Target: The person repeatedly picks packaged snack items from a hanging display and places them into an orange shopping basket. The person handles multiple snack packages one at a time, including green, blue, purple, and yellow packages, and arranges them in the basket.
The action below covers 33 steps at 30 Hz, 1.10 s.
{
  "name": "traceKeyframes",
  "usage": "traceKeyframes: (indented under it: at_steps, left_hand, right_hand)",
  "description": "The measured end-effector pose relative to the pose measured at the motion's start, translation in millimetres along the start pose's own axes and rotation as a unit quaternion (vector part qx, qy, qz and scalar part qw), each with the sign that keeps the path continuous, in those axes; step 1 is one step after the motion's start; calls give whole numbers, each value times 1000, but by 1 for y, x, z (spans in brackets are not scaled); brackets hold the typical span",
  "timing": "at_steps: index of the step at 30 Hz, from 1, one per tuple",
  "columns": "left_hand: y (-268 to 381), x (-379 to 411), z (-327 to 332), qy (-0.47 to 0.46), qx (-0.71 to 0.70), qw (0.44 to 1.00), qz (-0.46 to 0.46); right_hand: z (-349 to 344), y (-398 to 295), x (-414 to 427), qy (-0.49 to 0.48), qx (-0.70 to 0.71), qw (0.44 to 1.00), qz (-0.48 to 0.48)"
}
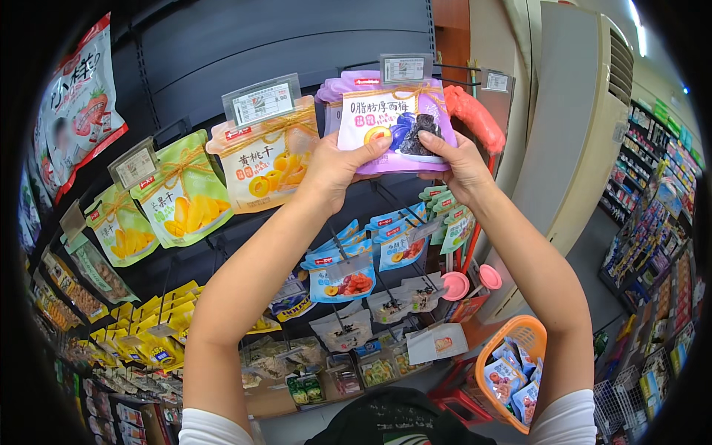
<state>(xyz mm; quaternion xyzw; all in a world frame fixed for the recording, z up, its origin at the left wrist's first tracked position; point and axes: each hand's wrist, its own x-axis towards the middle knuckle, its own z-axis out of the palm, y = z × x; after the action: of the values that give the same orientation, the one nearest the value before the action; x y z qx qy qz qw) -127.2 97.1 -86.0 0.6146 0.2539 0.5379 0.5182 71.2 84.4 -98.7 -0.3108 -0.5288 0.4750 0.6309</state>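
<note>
A purple pouch of dried prunes (384, 119) is gripped at its lower corners between my left hand (342, 167) and my right hand (459, 161). My thumbs press on its front and my other fingers are mostly hidden behind it. More purple pouches show behind its left edge, below a clear price-tag holder (406, 69) at the end of a hook. Just left of my left hand hangs an orange pouch of dried yellow peach (267, 161). Green pouches of dried mango (186, 192) hang further left.
Blue pouches (342, 275) and yellow bags (158, 345) hang lower on protruding hooks. At the lower right, an orange plastic basket (484, 384) holds several pouches above a red stool (459, 406). A tall white air-conditioner cabinet (562, 122) stands right of the shelf.
</note>
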Motion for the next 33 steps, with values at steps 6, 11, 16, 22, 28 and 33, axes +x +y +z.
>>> traceKeyframes:
  at_steps: [6, 11, 16, 22, 28, 33]
  left_hand:
    - [-5, -18, 23, -24, -24, 999, 29]
    - [-52, -35, 46, -35, -16, 998, -44]
    - [-143, -70, 91, -85, -12, 986, -143]
    - [-260, -126, 161, -202, -9, 928, -312]
    - [-348, -192, 253, -275, -57, 901, -329]
    - [-404, -220, 295, -347, 188, 910, -123]
  right_hand:
    - [-13, -9, -26, -9, 63, 997, -37]
    - [-48, 20, -71, 36, 42, 998, -28]
    - [-106, 86, -152, 141, 93, 985, 25]
    - [-162, 153, -285, 366, 91, 921, 98]
    - [-225, 180, -401, 526, 86, 826, 185]
    - [-276, 213, -451, 616, 77, 769, 152]
